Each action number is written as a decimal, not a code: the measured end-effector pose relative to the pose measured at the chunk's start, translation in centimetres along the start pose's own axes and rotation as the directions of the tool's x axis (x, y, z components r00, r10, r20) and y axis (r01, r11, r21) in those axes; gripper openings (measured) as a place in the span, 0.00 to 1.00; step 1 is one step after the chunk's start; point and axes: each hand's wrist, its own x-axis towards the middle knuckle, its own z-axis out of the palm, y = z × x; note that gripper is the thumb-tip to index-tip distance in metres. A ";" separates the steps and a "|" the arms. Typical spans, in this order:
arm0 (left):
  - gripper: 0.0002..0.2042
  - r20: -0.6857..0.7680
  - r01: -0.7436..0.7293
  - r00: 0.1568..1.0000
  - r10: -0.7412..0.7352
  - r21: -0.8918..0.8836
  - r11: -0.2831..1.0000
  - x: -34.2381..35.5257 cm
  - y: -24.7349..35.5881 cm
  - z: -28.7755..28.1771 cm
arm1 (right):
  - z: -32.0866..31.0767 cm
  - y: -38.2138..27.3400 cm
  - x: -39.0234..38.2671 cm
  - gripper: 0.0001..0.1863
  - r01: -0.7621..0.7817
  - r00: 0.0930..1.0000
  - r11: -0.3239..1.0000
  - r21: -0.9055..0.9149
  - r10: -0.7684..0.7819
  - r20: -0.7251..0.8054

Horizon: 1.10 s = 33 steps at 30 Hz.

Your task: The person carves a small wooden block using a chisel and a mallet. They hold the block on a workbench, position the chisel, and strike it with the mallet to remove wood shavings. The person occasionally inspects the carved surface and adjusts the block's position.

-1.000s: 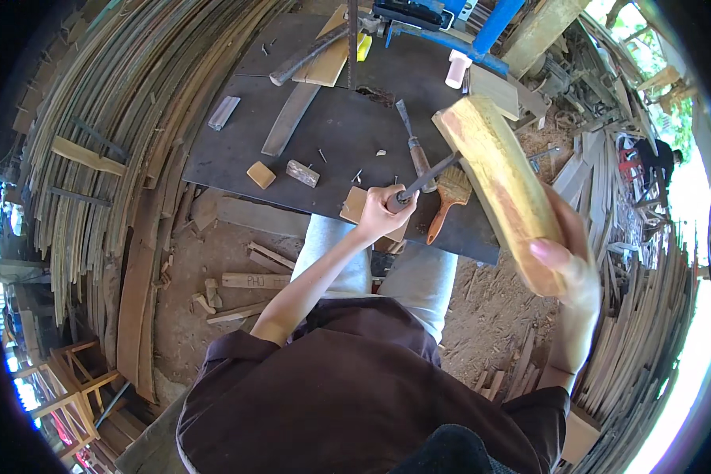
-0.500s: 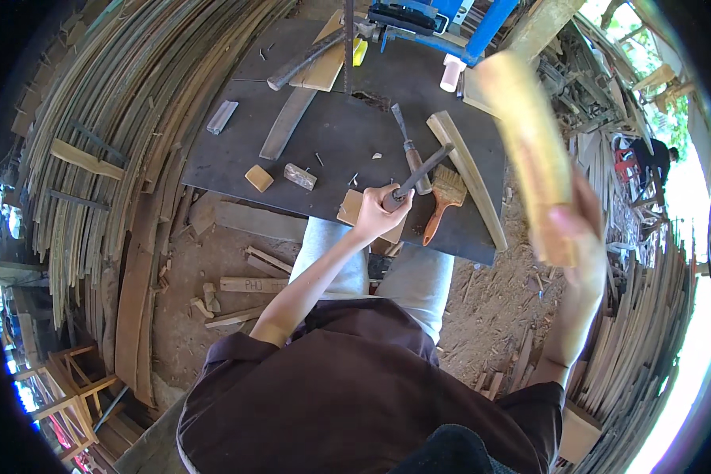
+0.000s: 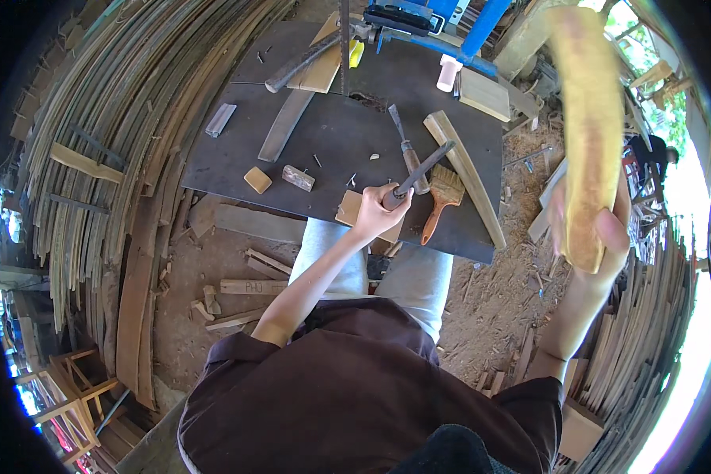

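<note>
Raised at the right, my right hand is closed round the lower end of a thick, slightly curved yellowish wood piece, which stands nearly upright and is blurred. My left hand grips a dark rod-like hand tool over the table's front edge; its working end cannot be made out. Partly hidden under that hand lies a flat light-brown wood piece. Just right of the tool are a chisel with a flared blade, a paintbrush with an orange handle, and a long wood strip.
The dark table also bears a small wood block, a short wood offcut, a grey slat, a hammer and several nails. A blue machine stands at the back. Stacked planks line the left side.
My right hand has swung the yellowish wood piece farther right and up, away from the table. A pale board at the table's back right is now uncovered. My left hand stays put.
</note>
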 end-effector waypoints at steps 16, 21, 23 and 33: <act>0.17 -0.063 -0.019 0.998 0.018 -0.020 1.000 0.4 0.4 -0.2 | 1.9 2.6 1.0 0.43 -0.091 0.964 0.940 -0.328 0.166 0.209; 0.16 -0.061 -0.050 0.997 0.048 -0.029 0.998 0.4 0.4 0.0 | 1.1 -0.2 0.6 0.42 0.070 0.997 0.987 -0.147 -0.064 0.048; 0.16 -0.048 -0.035 0.998 0.033 -0.047 0.998 0.5 0.5 0.3 | 0.7 0.9 0.3 0.40 0.198 0.980 0.980 -0.004 -0.198 -0.012; 0.15 -0.040 -0.024 0.999 0.023 -0.022 0.999 0.3 0.4 0.1 | -0.8 1.8 1.5 0.53 -0.281 0.856 0.839 0.465 0.000 0.517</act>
